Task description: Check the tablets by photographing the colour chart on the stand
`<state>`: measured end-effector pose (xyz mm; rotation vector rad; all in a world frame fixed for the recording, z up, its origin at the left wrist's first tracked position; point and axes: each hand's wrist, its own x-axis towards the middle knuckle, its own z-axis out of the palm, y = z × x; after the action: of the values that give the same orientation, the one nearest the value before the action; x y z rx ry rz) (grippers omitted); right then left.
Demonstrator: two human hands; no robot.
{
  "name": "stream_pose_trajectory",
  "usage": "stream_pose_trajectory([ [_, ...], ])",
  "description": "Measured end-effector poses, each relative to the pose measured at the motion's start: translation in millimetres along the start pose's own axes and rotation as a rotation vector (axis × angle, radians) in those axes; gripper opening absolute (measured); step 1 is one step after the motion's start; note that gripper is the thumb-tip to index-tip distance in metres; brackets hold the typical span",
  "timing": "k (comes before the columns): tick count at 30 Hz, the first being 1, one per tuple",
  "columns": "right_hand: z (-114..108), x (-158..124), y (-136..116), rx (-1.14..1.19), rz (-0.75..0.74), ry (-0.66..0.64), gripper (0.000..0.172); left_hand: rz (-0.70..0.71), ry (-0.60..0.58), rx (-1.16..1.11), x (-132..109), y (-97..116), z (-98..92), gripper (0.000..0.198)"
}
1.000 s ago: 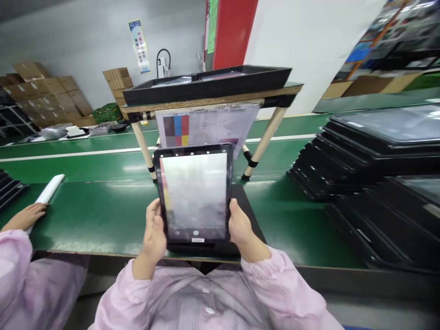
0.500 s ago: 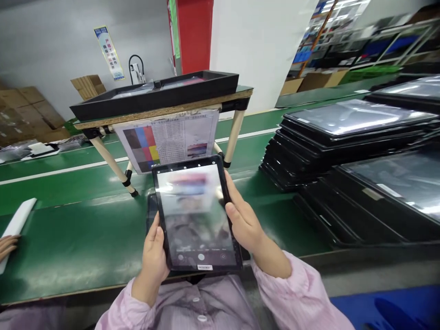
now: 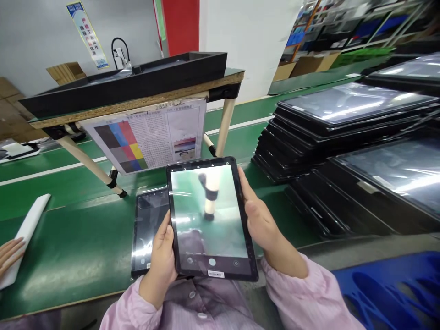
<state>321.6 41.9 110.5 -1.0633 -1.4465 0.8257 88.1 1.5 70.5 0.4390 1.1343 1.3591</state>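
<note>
A black-framed tablet (image 3: pixel 209 233) is held up in front of me, its screen showing a camera view of the green bench and a pale leg with black fittings. My left hand (image 3: pixel 163 252) grips its lower left edge, thumb on the front. On the opposite side my right hand (image 3: pixel 263 222) is closed round the right edge, the fingers partly behind it. A second tablet (image 3: pixel 147 233) with a dark screen lies on the bench, partly covered by my left hand and the held tablet.
A small stand (image 3: pixel 147 103) carries a black tray (image 3: pixel 137 82) and a hanging colour chart sheet (image 3: pixel 151 137). Stacked black trays (image 3: pixel 302 137) with clear covers fill the right of the green bench (image 3: pixel 85 238). At far left, another person's hand (image 3: pixel 10 256) touches a white strip (image 3: pixel 30 233).
The tablet has moved right and tilted. Its screen went from a blurred sheet picture to the stand's leg. More of the second tablet shows on the left.
</note>
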Motion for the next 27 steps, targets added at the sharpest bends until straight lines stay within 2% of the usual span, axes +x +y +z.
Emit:
stream_pose_trajectory([
  [4,1,-2,11,-0.138,0.013,0.006,0.075,0.038,0.016,0.1,2,-11,-5.7,0.082],
  [6,4,-1,19,0.012,0.08,0.004,0.077,0.036,0.001,0.16,2,-19,-4.6,0.076],
  [9,8,0,36,0.396,0.285,0.044,0.08,0.078,-0.042,0.317,0,-29,1.6,0.068],
  [11,8,1,53,0.525,0.432,0.087,0.084,0.107,-0.141,0.469,-2,-31,5.5,0.069],
  [15,9,3,92,0.507,0.569,0.107,0.088,0.115,-0.406,0.795,-12,-18,4.2,0.073],
  [18,14,5,112,0.466,0.625,0.104,0.087,0.165,-0.642,1.017,-20,4,-9.4,0.07],
  [20,17,9,116,0.452,0.628,0.118,0.087,0.241,-0.714,1.172,-22,20,-27.5,0.07],
  [21,19,11,116,0.451,0.618,0.133,0.087,0.29,-0.679,1.256,-22,27,-39.4,0.073],
  [22,20,12,114,0.456,0.603,0.142,0.087,0.334,-0.595,1.339,-20,32,-52.9,0.077],
  [24,24,15,111,0.467,0.565,0.156,0.085,0.367,-0.356,1.476,-14,39,-81.6,0.092],
  [25,27,16,109,0.47,0.546,0.161,0.083,0.342,-0.257,1.516,-11,40,-95.1,0.101],
  [27,33,16,110,0.466,0.523,0.171,0.079,0.228,-0.14,1.528,-5,41,-116.8,0.114],
])
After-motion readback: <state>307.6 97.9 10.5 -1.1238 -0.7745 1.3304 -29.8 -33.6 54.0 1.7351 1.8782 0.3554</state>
